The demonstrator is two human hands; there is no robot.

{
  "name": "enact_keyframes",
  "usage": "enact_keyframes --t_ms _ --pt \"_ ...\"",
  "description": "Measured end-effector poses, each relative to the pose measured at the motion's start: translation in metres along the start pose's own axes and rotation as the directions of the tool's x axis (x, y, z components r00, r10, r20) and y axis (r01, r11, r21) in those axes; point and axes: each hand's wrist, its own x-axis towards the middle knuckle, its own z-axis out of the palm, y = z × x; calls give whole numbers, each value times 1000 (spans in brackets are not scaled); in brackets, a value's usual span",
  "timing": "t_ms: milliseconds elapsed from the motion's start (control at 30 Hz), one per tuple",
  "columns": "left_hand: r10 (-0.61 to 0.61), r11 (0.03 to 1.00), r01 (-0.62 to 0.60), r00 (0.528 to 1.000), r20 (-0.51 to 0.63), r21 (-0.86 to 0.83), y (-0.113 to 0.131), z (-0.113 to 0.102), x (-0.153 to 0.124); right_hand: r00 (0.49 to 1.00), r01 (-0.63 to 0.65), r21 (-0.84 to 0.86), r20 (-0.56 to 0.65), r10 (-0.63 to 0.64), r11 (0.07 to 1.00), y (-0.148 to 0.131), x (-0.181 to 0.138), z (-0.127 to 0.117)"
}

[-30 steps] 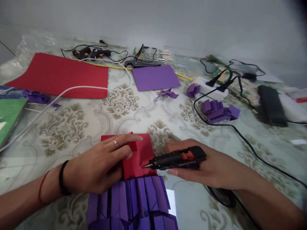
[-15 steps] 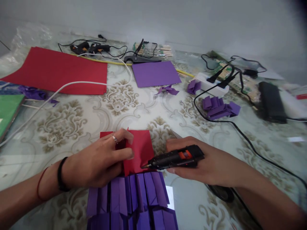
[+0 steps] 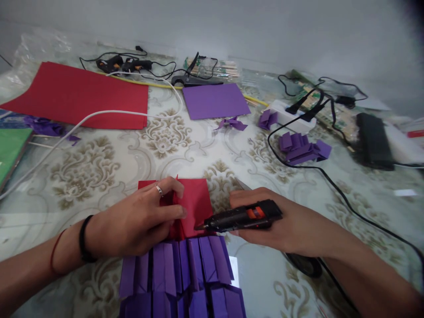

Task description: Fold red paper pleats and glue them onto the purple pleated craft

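My left hand pinches a folded flap of the small red paper piece lying on the table in front of me. My right hand grips a black glue gun with an orange trigger. Its nozzle points left and sits at the red paper's lower right edge. Just below both hands lies a panel of pleated purple paper folds, touching the red piece's near edge.
A large red sheet and a purple sheet lie farther back, with more glue guns, a white power strip, black cables, loose purple folds, a white cord and a green sheet at left.
My left fingers have curled from flat on the red paper into a pinch on its flap. The glue gun nozzle has edged slightly up against the red paper.
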Motion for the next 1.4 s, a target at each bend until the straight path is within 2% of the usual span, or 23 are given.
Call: enact_keyframes --t_ms 300,600,933,1100,1400 --pt "2 999 -1 1000 13 -49 0 1 1 997 -37 -7 -67 36 999 4 -1 2" --pt "3 1000 -3 1000 2 -15 -1 1 1 982 -81 13 -169 82 997 3 2 5" --pt "14 1000 -15 999 -41 -6 1 0 2 937 -117 66 -324 132 991 1 8 12" --pt "15 1000 -15 999 -34 0 2 0 2 910 -163 24 -382 160 986 1 12 13" --pt "-1 1000 1 1000 -24 -15 1 1 2 870 -160 -24 -476 130 987 -3 18 15"
